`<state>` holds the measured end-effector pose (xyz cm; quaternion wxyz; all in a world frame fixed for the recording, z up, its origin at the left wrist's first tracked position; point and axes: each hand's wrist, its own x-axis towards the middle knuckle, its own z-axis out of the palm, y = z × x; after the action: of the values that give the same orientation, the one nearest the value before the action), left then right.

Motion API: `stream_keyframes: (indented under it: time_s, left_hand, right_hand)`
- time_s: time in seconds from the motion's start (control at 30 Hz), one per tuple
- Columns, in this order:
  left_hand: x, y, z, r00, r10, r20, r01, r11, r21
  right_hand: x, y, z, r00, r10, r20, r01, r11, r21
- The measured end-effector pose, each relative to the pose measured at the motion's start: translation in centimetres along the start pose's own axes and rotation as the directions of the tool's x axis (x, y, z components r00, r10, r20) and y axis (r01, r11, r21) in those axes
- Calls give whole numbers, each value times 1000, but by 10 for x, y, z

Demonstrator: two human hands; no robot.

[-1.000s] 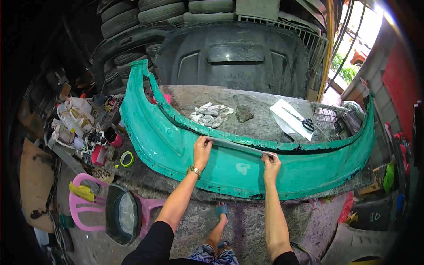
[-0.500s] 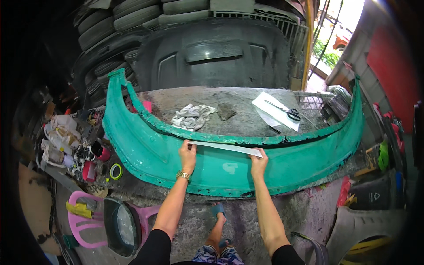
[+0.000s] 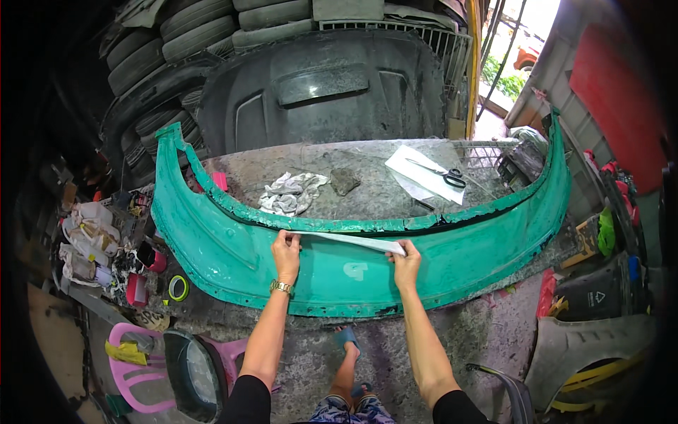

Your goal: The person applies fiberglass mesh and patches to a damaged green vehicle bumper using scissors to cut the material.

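Note:
A long curved teal bumper-like panel [image 3: 339, 279] with a chipped upper lip lies across a worn grey table [image 3: 261, 159]. My left hand [image 3: 285, 254] pinches the left end of a narrow pale strip [image 3: 346, 240], just below that lip. My right hand [image 3: 405, 265] is closed on the strip's right end, so it stretches between them over the panel's face. Behind the panel lie a crumpled rag [image 3: 289, 192], a dark lump [image 3: 344, 181], and black-handled scissors [image 3: 452, 178] on white sheets [image 3: 417, 177].
A dark hood [image 3: 321, 113] stands behind the table before stacked tires [image 3: 191, 32]. Clutter and a tape roll [image 3: 178, 288] crowd the left, above a pink chair [image 3: 138, 392] holding a basin [image 3: 194, 381]. A grey fender [image 3: 579, 346] is low right, a red panel [image 3: 611, 99] farther back.
The whole view has shifted, so the scene sits farther left in the picture. Both hands still hold the strip near the lip; its right end looks slightly more bent or twisted.

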<state>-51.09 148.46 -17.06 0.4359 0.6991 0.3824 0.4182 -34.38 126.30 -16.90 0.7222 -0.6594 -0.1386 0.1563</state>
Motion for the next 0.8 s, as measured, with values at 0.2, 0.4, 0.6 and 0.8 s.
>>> stream_keyframes:
  time_s: [0.2, 0.4, 0.6, 0.8]
  left_hand:
    - [2, 4, -7, 999, 22, 26, -24, 995, 95]
    - [-12, 23, -20, 991, -84, 108, 50, 956, 289]
    - [-13, 76, -27, 798, 479, 367, -598, 548, 585]
    - [24, 104, 8, 511, 470, 720, -850, 398, 343]
  right_hand:
    - [-9, 16, -9, 994, -105, 28, 106, 994, -32]
    - [-21, 13, -14, 996, -90, 12, 91, 994, -55]
    - [0, 4, -12, 961, -218, 168, 271, 852, -447]
    - [17, 12, -26, 973, -195, 122, 230, 825, -516]
